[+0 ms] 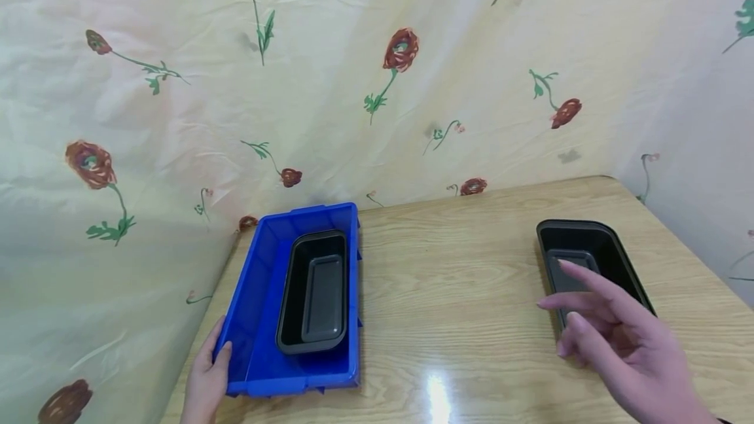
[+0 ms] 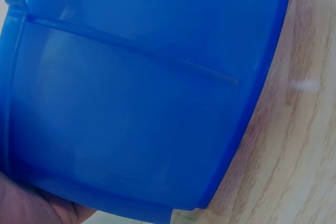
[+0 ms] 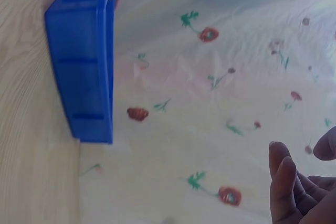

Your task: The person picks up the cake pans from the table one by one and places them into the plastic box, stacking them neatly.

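My left hand point(image 1: 206, 375) grips the left rim of a blue plastic bin point(image 1: 259, 335) close to its near corner, thumb over the rim and fingers outside. Inside the bin, toward its right side, lies a dark loaf pan point(image 1: 324, 296). My right hand point(image 1: 639, 352) is held over a second dark loaf pan point(image 1: 609, 254) at the right, with fingers loosely spread and nothing between them. It hides the near part of that pan. The left wrist view is mostly filled by the bin's blue wall point(image 2: 131, 114).
The light wood table point(image 1: 448, 293) stretches between the bin and the second pan. Flowered cloth point(image 1: 330, 97) hangs behind the table and along both sides. The bin stands close to the table's left edge.
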`<state>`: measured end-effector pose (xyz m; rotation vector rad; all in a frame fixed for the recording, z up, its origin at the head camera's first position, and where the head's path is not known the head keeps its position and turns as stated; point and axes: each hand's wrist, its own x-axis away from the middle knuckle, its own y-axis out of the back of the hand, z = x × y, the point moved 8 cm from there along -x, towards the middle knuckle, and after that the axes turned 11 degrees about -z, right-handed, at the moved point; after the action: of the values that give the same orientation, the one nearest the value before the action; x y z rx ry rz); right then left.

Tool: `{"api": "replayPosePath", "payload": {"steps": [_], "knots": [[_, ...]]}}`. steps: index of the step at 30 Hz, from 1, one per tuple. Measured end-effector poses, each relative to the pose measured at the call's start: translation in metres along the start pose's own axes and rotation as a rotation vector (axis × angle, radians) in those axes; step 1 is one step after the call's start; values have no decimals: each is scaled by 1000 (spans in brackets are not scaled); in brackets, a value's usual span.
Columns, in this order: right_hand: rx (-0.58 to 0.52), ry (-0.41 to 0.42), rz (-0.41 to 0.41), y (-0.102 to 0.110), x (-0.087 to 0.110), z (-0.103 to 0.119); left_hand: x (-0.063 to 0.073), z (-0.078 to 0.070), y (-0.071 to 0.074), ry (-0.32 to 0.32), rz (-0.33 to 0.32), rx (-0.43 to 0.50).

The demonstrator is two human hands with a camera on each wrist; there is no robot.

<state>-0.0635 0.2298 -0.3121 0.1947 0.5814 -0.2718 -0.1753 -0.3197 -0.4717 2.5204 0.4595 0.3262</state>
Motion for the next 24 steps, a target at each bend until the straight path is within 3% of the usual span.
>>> {"api": "replayPosePath", "payload": {"steps": [6, 14, 24], "knots": [[27, -92, -37, 29, -1, -23, 0, 0, 0, -2, 3, -9], [366, -138, -123, 62, -3, -47, 1, -2, 1, -3, 9, -11], [344, -236, -138, 101, -3, -94, 2, -3, 0, -11, 6, -5]]}}
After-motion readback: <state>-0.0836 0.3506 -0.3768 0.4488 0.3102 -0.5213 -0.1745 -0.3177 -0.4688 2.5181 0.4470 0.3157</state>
